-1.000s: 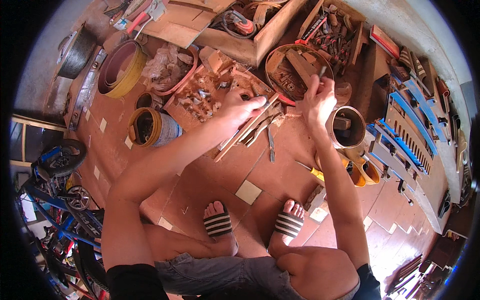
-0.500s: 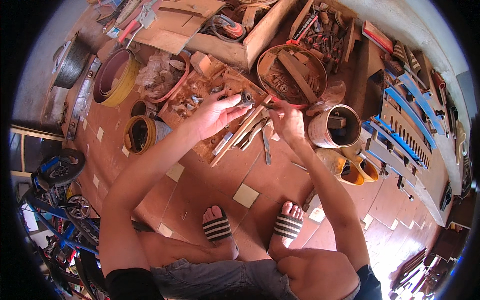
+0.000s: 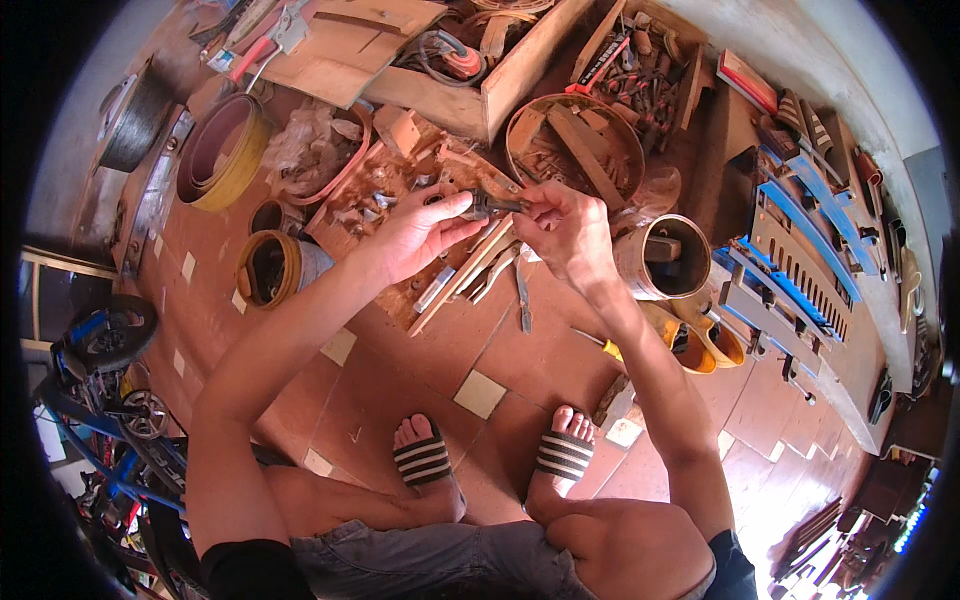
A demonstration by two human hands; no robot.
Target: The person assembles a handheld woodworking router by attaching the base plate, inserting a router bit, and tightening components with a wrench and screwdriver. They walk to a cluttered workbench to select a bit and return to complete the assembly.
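My left hand point(image 3: 425, 232) and my right hand point(image 3: 568, 232) meet above the tiled floor and both grip a small dark metal tool point(image 3: 492, 205) held between their fingertips. Just below the hands, several wooden sticks and metal hand tools point(image 3: 478, 270) lie on a flat board. A yellow-handled screwdriver point(image 3: 600, 345) lies on the floor under my right forearm. My feet in striped sandals point(image 3: 424, 462) rest on the tiles below.
A round basket of wood scraps point(image 3: 575, 145) and a wooden crate point(image 3: 450, 60) sit beyond the hands. A tin can point(image 3: 665, 258) and yellow bowls point(image 3: 700, 345) stand at right, blue-and-grey racks point(image 3: 790, 270) farther right. Yellow-rimmed tins point(image 3: 268, 268) and a bicycle point(image 3: 105, 400) are at left.
Both hands have drawn closer together toward the middle and now share the small dark tool; my right hand came down and left from the basket's edge.
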